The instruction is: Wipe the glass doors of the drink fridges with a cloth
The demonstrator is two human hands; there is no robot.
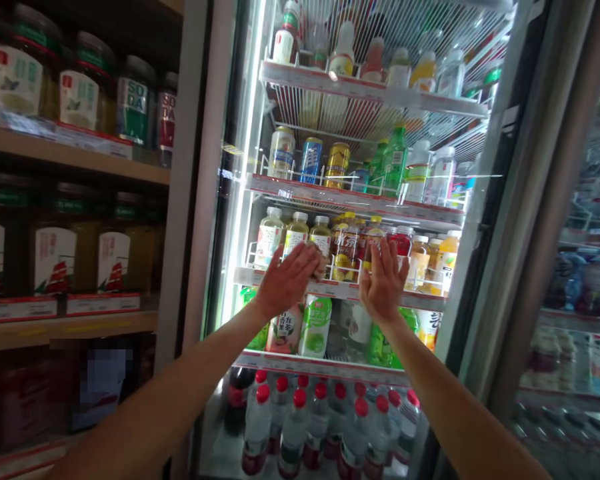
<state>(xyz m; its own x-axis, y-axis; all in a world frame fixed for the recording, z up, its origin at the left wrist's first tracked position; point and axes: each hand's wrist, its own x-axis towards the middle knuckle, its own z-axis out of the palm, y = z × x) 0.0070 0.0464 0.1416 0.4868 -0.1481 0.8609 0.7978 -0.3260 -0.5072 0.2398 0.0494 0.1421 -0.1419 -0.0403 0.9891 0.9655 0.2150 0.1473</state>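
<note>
Both arms reach toward a lit drinks cooler. My left hand (289, 277) is stretched out flat with its fingers together, in front of the tea bottles (296, 230) on the middle shelf. Just past its fingertips shows a blurred skin-coloured patch, perhaps a reflection in the glass. My right hand (383, 280) is raised with fingers extended, before the bottles with yellow caps (347, 241) and the red-capped bottles (403, 243). Neither hand holds anything. Whether they touch the cooler's glass door (360, 200), I cannot tell. Below my left wrist stands a large green-and-white bottle (315, 327).
Cans (311, 160) and green bottles (395, 160) line an upper shelf. Several red-capped clear bottles (295, 430) fill the cooler's bottom. A metal frame (200, 173) separates it from the wooden shelf (75, 152) of dark bottles at left. Another cooler (575, 320) stands at right.
</note>
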